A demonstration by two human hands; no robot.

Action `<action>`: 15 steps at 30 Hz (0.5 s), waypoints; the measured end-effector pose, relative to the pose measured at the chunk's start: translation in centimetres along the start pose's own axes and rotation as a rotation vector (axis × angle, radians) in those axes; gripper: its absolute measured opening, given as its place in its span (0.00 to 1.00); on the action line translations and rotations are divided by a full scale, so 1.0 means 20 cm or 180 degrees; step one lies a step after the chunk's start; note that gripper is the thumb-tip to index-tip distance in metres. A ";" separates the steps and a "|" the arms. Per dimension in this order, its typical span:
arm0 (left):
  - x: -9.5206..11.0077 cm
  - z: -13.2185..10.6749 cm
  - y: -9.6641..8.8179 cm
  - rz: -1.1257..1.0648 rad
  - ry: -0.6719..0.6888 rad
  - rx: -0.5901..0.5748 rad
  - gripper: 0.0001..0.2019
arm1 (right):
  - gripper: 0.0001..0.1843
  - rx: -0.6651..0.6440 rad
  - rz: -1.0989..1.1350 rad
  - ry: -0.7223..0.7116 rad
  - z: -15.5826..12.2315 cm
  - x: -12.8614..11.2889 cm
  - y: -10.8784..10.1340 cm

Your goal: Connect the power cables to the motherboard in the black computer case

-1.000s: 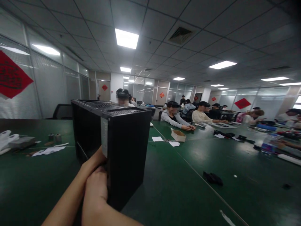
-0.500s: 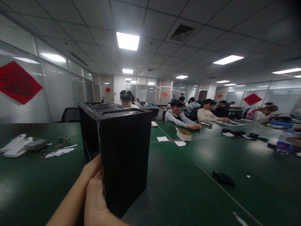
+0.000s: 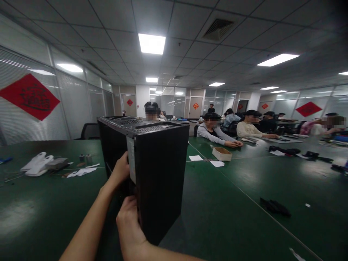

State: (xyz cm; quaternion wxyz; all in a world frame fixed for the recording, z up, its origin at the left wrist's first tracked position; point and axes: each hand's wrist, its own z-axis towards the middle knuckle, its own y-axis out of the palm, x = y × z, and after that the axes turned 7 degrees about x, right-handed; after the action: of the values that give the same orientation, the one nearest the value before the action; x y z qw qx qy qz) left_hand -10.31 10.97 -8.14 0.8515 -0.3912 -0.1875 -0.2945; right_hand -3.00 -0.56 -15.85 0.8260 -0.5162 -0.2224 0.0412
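A black computer case [image 3: 160,174] stands upright on the green table [image 3: 231,217], right in front of me. My left hand [image 3: 121,170] reaches into its open left side at mid height, fingers curled round the front edge near a white label [image 3: 131,165]. Lower down, my right hand [image 3: 129,221] grips the same near edge, thumb side toward me. The fingertips of both hands are hidden behind the case's edge. The top of the case has a vent grille.
On the left of the table lie white parts [image 3: 38,163], a grey block, two small cylinders [image 3: 85,158] and paper scraps. A small cardboard box [image 3: 222,153] and papers sit behind the case. A black object [image 3: 274,206] lies at right. Several people sit along the far side.
My left hand has slid up the case's edge, apart from my right hand, which stays low. The view has swung a little, and the white label shows again.
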 end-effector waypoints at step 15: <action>-0.03 -0.07 0.06 0.1678 -0.0038 -0.1728 0.35 | 0.16 0.1069 -0.0329 -0.0517 -0.23 0.64 0.17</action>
State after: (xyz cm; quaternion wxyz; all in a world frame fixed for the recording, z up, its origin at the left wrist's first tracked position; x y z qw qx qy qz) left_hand -9.92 10.75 -10.01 0.7623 -0.6392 -0.0005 -0.1019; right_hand 11.03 0.91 -16.31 0.8810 -0.3540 -0.3045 0.0768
